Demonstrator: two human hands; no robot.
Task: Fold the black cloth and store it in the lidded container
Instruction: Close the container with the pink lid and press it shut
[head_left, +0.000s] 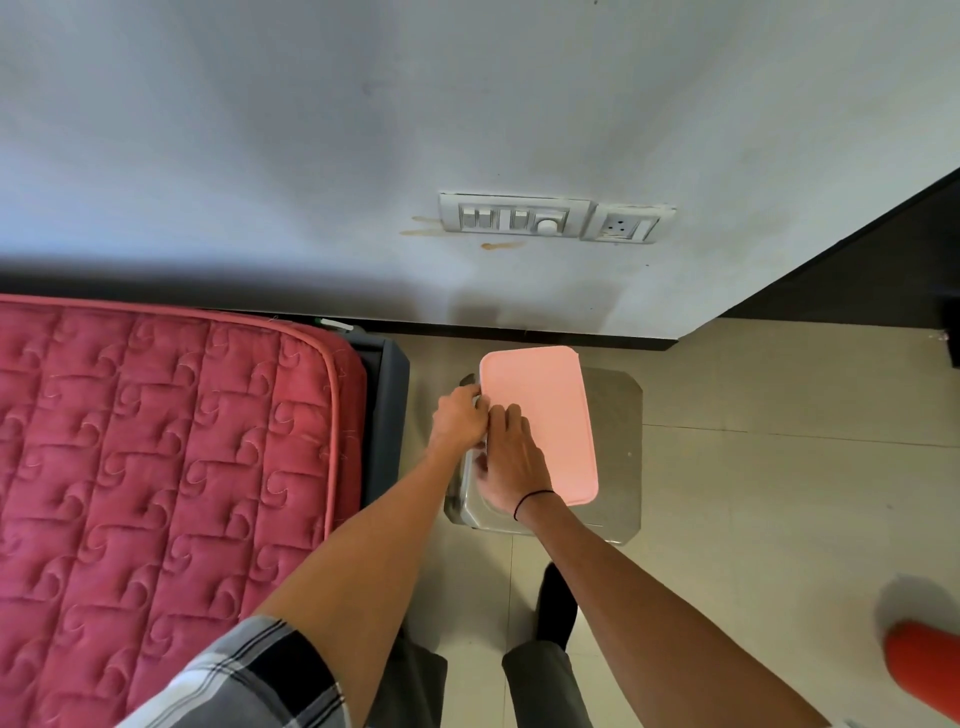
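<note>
A pink rectangular lid (553, 415) lies on top of the container, of which only a pale strip of side wall (469, 470) shows under the lid's left edge. My left hand (460, 415) is curled around the lid's left edge near the far corner. My right hand (511, 460) lies over the same edge closer to me, with its fingers on top and its thumb down the side. The black cloth is nowhere in view, and the lid hides the inside of the container.
The container stands on a small steel stool (618, 415) on the tiled floor, close to the wall. A red quilted mattress (156, 467) on a dark frame fills the left. A switchboard (550, 218) is on the wall, and a red object (924, 670) lies at the lower right.
</note>
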